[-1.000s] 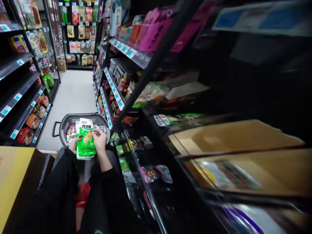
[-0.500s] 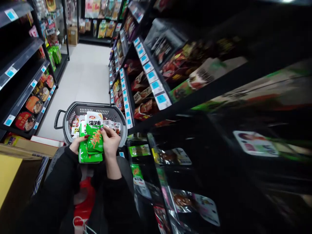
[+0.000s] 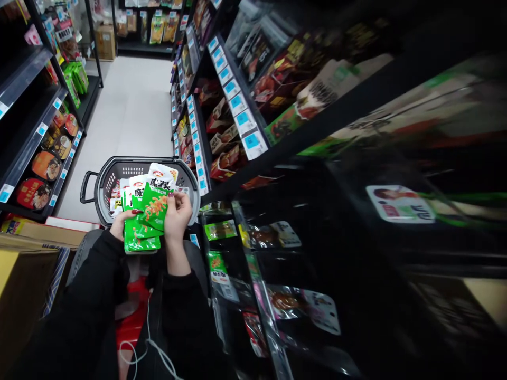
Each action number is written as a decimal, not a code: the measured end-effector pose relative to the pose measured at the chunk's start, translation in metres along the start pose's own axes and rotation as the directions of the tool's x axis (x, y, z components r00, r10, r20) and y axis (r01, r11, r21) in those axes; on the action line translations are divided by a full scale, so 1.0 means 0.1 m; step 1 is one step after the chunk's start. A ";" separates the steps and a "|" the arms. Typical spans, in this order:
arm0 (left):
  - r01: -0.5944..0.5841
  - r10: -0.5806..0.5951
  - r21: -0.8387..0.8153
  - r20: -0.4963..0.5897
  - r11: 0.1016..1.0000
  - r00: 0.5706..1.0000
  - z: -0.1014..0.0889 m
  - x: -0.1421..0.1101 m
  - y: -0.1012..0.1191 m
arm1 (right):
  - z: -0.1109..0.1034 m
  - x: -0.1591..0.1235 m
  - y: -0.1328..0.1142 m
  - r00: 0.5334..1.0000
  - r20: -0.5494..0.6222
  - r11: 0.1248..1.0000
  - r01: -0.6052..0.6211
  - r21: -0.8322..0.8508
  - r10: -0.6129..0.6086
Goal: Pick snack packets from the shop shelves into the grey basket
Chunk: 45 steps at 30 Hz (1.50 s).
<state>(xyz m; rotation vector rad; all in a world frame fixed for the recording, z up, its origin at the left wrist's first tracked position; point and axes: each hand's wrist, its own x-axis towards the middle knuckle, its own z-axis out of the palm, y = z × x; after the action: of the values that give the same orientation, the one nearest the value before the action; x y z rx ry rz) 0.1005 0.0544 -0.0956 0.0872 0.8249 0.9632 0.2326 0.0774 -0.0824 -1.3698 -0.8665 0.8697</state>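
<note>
Several green-and-white snack packets (image 3: 139,232) are stacked in my left hand (image 3: 120,225), thumb on top and fingers hidden beneath. My right hand (image 3: 177,216) pinches the right edge of the top snack packet (image 3: 156,206), which is tilted and fanned off the others. Its front shows orange food strips under dark lettering. Just beyond both hands stands a grey shopping basket (image 3: 103,208) with small packets inside, partly covered by the stack. Its handle sticks out on the left.
Shelves of packaged food (image 3: 237,111) with blue price tags rise on the right. Clear dividers below hold a few packets, including a green one (image 3: 219,268). Bowl-shaped packs (image 3: 46,164) line the left shelf. Cardboard boxes (image 3: 51,235) lie at the left; pale floor (image 3: 127,100) runs ahead.
The top packet has turned clockwise and shifted right in my right hand, so packets beneath it show more. The view has shifted slightly, moving the surroundings up and left.
</note>
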 end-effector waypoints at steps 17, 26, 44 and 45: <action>-0.202 0.201 -0.007 -0.061 0.979 0.978 0.03 -0.08 0.22 | -0.38 0.08 0.05 0.839 0.540 0.304 -0.498 0.812 -0.066; -0.308 0.303 -0.014 -0.143 0.951 0.942 0.01 -0.02 0.26 | -0.38 0.16 0.01 0.944 0.302 0.985 0.096 0.140 -0.135; -0.313 0.314 0.025 -0.091 0.949 0.945 -0.04 0.00 0.33 | -0.42 0.62 0.35 0.980 -0.020 0.709 -0.158 -0.687 0.199; -0.311 0.313 0.030 -0.102 0.950 0.944 -0.04 0.01 0.33 | -0.40 0.64 0.35 0.980 -0.023 0.717 -0.159 -0.679 0.196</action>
<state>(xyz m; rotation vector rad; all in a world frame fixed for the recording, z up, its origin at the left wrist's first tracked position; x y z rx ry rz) 0.0755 0.0737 -0.0850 0.1846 0.9328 1.2698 0.2963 0.1178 -0.1176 -2.1111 -1.1741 0.7560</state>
